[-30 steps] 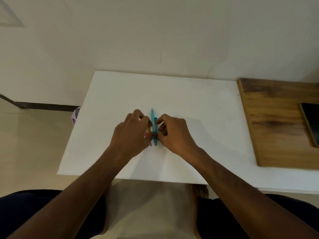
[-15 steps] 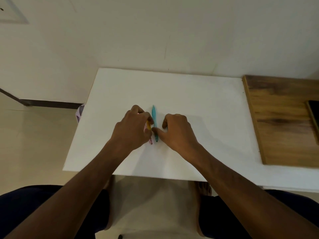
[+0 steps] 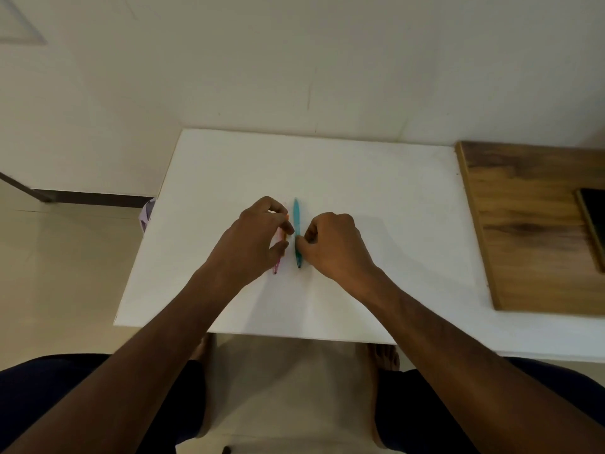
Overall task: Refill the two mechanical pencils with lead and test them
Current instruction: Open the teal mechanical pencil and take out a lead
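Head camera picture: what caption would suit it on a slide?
Left hand on a pink pencil, right hand on a teal pencil, on a white table.

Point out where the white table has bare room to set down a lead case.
Bare: white table between the hands and the wooden board, plus the far strip by the wall. Crowded: centre, where left hand and right hand grip the pink pencil and teal pencil.

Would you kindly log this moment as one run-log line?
left hand: pinches pink pencil | right hand: pinches teal pencil | both pencils side by side, apart, on white table
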`<state>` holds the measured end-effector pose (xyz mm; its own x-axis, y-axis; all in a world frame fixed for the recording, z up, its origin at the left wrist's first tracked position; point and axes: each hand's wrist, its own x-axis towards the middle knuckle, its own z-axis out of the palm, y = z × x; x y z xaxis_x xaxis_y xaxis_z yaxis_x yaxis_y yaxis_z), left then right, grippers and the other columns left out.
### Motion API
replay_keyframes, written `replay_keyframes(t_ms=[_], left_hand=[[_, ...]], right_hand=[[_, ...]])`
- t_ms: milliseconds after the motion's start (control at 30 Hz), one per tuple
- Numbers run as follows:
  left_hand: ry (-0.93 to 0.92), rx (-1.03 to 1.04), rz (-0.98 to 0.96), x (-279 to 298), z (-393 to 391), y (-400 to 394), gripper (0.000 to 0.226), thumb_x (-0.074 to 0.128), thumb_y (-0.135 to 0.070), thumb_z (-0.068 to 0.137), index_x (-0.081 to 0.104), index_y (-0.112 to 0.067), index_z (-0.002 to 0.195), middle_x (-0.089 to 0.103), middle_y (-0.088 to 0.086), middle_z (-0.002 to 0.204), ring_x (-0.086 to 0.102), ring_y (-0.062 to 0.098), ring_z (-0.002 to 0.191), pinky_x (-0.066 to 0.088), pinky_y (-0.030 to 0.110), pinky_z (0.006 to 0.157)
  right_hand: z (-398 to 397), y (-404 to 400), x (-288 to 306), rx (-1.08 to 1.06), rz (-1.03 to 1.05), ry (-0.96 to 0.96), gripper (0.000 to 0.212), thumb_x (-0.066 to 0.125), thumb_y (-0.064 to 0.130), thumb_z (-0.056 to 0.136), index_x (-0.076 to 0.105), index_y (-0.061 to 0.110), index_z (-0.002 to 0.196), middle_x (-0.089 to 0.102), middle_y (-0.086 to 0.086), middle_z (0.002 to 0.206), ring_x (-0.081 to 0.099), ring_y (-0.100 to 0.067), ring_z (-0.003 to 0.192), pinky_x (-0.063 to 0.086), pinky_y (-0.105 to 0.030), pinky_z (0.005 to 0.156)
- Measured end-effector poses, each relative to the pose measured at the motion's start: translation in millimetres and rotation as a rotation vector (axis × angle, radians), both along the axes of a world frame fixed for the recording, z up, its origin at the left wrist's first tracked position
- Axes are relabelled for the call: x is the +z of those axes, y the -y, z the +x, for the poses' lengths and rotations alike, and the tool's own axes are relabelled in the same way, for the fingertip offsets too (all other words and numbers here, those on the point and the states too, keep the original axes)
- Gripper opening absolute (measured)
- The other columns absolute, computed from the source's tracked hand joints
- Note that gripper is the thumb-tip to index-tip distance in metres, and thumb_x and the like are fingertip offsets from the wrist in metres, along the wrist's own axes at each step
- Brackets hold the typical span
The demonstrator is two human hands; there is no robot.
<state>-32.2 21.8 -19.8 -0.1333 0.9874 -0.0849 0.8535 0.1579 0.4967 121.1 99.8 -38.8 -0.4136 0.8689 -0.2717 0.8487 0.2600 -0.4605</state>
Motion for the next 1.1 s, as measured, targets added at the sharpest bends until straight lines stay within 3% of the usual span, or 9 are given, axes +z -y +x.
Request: replay_keyframes(t_ms=[100, 300, 467, 633, 767, 867, 967, 1033, 1100], left_hand=[[-0.058, 0.031, 0.033, -1, 1, 1, 0.017, 0.077, -0.025, 0.095, 0.075, -0.025, 0.112, 0.057, -0.009, 0.13, 0.064, 0.014, 0.107, 0.057, 0.034, 0.072], [-0.094, 0.128, 0.031, -6, -3, 0, 0.021, 0.08, -0.031, 0.094, 0.074, -0.024, 0.113, 0.059, -0.003, 0.123, 0.063, 0.017, 0.105, 0.063, 0.042, 0.081], [-0.11, 0.191, 0.084, -5, -1, 0, 0.019, 0.069, -0.034, 0.101, 0.073, -0.021, 0.115, 0.06, -0.002, 0.113, 0.064, 0.019, 0.098, 0.059, 0.042, 0.072], [-0.105, 0.183, 0.049, -8, 0, 2, 0.019, 0.066, -0.038, 0.101, 0.074, -0.024, 0.111, 0.06, -0.002, 0.107, 0.063, 0.018, 0.091, 0.05, 0.036, 0.067], [-0.086, 0.194, 0.05, -9, 0, 3, 0.019, 0.067, -0.043, 0.1, 0.075, -0.027, 0.106, 0.06, -0.003, 0.103, 0.063, 0.017, 0.086, 0.045, 0.031, 0.064], [-0.004, 0.23, 0.077, -4, -1, 1, 0.017, 0.069, -0.042, 0.098, 0.076, -0.027, 0.103, 0.065, -0.005, 0.1, 0.066, 0.016, 0.084, 0.05, 0.032, 0.065], [0.129, 0.27, 0.091, 1, 2, -3, 0.02, 0.072, -0.039, 0.098, 0.075, -0.022, 0.108, 0.075, -0.007, 0.099, 0.071, 0.01, 0.084, 0.059, 0.032, 0.079], [0.319, 0.397, 0.07, 6, 6, -7, 0.035, 0.072, -0.044, 0.098, 0.068, -0.02, 0.124, 0.078, -0.006, 0.1, 0.072, 0.005, 0.087, 0.056, 0.017, 0.08], [0.587, 0.512, 0.034, 8, 10, -10, 0.045, 0.067, -0.046, 0.101, 0.062, -0.017, 0.135, 0.079, -0.005, 0.107, 0.075, 0.009, 0.097, 0.059, 0.026, 0.093]], right_hand=[[-5, 3, -2, 0.023, 0.055, 0.004, 0.046, 0.068, 0.062, 0.093, 0.072, 0.018, 0.102, 0.071, 0.001, 0.09, 0.064, -0.014, 0.074, 0.051, -0.027, 0.069], [-14, 3, -8, 0.002, 0.057, -0.008, 0.036, 0.078, 0.053, 0.089, 0.071, 0.018, 0.093, 0.065, 0.004, 0.076, 0.058, -0.011, 0.061, 0.046, -0.026, 0.062], [-12, 6, -9, 0.036, 0.101, -0.006, 0.038, 0.077, 0.057, 0.087, 0.067, 0.021, 0.087, 0.065, 0.005, 0.076, 0.058, -0.012, 0.063, 0.045, -0.026, 0.061], [-13, 12, -6, 0.059, 0.091, -0.048, 0.038, 0.075, 0.054, 0.09, 0.07, 0.017, 0.091, 0.066, 0.001, 0.079, 0.065, -0.017, 0.068, 0.058, -0.032, 0.067], [-13, 8, -2, 0.01, 0.029, -0.088, 0.041, 0.077, 0.056, 0.087, 0.073, 0.015, 0.086, 0.067, 0.002, 0.072, 0.064, -0.014, 0.064, 0.052, -0.029, 0.062], [-9, 5, 4, -0.05, -0.001, -0.172, 0.038, 0.081, 0.053, 0.085, 0.075, 0.017, 0.074, 0.067, 0.007, 0.063, 0.066, -0.012, 0.06, 0.056, -0.028, 0.065], [-3, 3, 10, -0.1, -0.015, -0.256, 0.034, 0.084, 0.044, 0.084, 0.071, 0.023, 0.06, 0.067, 0.011, 0.056, 0.067, -0.007, 0.055, 0.055, -0.021, 0.06], [1, 5, 13, -0.135, -0.039, -0.341, 0.031, 0.084, 0.041, 0.086, 0.068, 0.03, 0.062, 0.066, 0.015, 0.056, 0.068, 0.001, 0.06, 0.05, -0.012, 0.056], [5, 10, 16, -0.118, -0.06, -0.432, 0.024, 0.085, 0.038, 0.087, 0.071, 0.029, 0.07, 0.066, 0.015, 0.058, 0.067, 0.005, 0.059, 0.046, -0.006, 0.053]])
